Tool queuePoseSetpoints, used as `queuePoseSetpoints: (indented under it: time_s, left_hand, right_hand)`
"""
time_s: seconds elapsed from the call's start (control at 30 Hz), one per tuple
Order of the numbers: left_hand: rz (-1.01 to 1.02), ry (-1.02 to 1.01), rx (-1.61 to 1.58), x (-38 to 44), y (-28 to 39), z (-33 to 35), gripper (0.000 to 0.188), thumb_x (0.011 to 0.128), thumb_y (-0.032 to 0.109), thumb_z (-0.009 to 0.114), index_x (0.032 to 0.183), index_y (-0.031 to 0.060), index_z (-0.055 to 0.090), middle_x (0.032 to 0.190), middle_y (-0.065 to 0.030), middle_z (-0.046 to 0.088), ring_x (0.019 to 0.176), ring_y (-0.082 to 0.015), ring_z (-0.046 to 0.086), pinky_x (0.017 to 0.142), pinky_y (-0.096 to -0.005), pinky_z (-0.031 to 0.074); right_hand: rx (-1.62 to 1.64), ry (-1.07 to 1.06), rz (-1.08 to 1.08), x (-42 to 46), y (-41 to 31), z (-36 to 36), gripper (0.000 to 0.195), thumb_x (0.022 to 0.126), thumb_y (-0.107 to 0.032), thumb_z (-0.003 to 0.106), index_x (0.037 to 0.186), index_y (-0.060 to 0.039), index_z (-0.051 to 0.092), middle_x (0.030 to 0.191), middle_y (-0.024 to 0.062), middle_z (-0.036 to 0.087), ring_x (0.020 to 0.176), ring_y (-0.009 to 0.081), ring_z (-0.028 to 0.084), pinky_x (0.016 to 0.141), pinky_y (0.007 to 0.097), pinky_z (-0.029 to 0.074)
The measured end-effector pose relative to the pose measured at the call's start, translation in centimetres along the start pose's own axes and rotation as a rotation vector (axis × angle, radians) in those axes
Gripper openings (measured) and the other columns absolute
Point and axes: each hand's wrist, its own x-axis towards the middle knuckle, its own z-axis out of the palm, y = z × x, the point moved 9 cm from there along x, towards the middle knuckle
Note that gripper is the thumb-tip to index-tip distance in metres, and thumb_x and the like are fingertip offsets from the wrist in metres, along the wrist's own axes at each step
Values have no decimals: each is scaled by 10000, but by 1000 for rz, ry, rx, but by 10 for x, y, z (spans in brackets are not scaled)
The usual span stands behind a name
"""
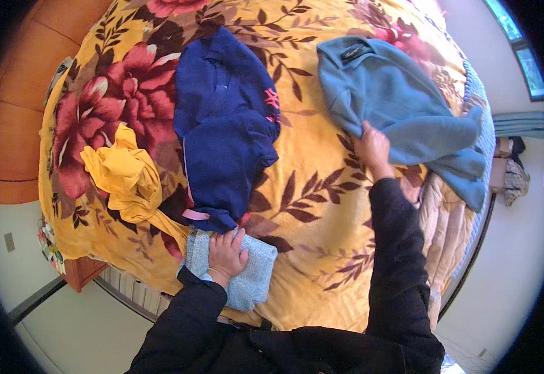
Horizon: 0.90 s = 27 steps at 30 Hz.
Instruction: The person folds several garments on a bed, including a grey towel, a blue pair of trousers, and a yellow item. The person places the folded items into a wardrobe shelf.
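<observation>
My left hand (226, 255) lies flat, fingers somewhat spread, on a folded light-blue knit garment (258, 266) at the near edge of the bed. My right hand (373, 146) grips the edge of a teal-blue fleece garment (384, 93), which is spread out at the right with a dark label at its top. Between the hands and farther up lies a navy garment (227, 107) with a pink print and a pink strip at its lower end. A crumpled yellow garment (129, 177) rests to its left, its tail reaching the knit garment.
A yellow floral blanket (318, 262) covers the bed. An orange padded headboard (15, 117) stands at the left, above a small bedside cabinet (82, 273) with small items. Pale quilted bedding (440, 224) shows along the right edge. Farther right are a teal curtain (521, 124) and a window (505, 21).
</observation>
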Motion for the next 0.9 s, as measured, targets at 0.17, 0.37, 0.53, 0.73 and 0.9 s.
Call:
queuePoseSetpoints:
  time_s: [0.17,0.37,0.53,0.73,0.9]
  left_hand:
    - [56,85,16,0,4,-6,555,810,332,611,1295,63,575,1279,-150,581,1151,-344,530,1057,-509,345]
    - [92,139,14,-1,7,-10,520,826,306,597,1278,49,577,1295,-161,563,1179,-344,515,1093,-516,319]
    - [133,172,16,2,16,-15,476,847,293,596,1256,49,586,1295,-158,552,1196,-345,500,1098,-506,314]
    - [105,-86,64,-11,-5,-11,510,855,242,629,1312,29,550,1298,-140,550,1205,-313,507,1099,-480,319]
    - [154,-107,-87,-32,5,-31,517,879,224,628,1344,23,528,1303,-132,548,1219,-299,508,1103,-461,327]
  right_hand:
    - [396,-62,165,-131,-12,-20,308,844,-321,704,987,-62,621,829,229,677,811,444,652,666,500,502]
    - [1047,-164,472,-306,-37,-80,338,871,-115,669,1188,1,647,1071,92,712,985,152,620,897,321,486]
    - [997,-321,390,-451,-105,-120,458,758,-201,678,1190,-60,624,1079,200,681,1007,374,680,831,405,539]
    - [1440,-751,469,-635,-235,-101,522,915,-326,670,1394,-152,559,1301,146,637,1187,346,611,1009,398,463]
    - [1207,-720,488,-623,-235,-160,523,914,-354,624,1412,-215,544,1202,181,672,1124,382,636,948,411,482]
